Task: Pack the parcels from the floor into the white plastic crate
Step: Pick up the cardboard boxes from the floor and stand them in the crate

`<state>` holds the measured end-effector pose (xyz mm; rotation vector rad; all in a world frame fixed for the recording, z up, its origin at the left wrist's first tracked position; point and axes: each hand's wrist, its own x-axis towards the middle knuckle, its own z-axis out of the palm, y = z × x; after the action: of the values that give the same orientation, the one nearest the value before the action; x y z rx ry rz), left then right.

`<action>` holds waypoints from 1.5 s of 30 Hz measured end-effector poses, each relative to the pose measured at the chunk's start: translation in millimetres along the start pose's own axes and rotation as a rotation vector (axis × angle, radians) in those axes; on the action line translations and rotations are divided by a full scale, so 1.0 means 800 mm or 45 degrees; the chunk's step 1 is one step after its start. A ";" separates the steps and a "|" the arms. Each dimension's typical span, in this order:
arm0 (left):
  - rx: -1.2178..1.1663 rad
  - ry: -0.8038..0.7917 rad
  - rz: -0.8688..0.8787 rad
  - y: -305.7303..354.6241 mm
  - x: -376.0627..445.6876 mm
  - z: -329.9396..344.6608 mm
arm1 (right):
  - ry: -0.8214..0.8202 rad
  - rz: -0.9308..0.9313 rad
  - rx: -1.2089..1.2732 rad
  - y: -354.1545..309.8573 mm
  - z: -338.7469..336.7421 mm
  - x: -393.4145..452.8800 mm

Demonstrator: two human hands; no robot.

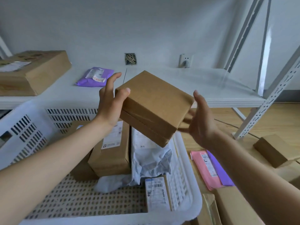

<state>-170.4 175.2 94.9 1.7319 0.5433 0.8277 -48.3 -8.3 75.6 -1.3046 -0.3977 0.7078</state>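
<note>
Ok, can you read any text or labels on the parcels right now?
None legible.
White label on the small box in the white plastic crate: barcode, print blurred.
Label on the tall brown cardboard box: blurred.
Label on the pink flat mailer: too small.

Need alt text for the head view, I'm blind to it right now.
Both hands, left hand and right hand, hold a brown box above the white crate, which already holds boxes and a white mailer. Pink and purple mailers lie on the floor at right.
</note>
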 end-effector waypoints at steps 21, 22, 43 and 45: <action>-0.495 -0.054 -0.487 -0.062 -0.047 -0.018 | -0.047 -0.690 -0.724 0.091 0.086 -0.035; -0.529 -0.042 -0.520 -0.066 -0.052 -0.018 | -0.078 -0.663 -0.733 0.091 0.087 -0.038; -0.230 -0.890 -0.945 -0.131 -0.123 0.015 | -0.372 0.507 -1.100 0.089 0.018 -0.057; -0.201 -0.900 -1.006 -0.139 -0.127 0.025 | -0.505 0.403 -1.592 0.097 0.024 -0.055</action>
<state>-216.5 124.6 -40.7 1.3606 0.5780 -0.2923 -112.1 -16.1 10.8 -2.4399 -1.0734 1.0387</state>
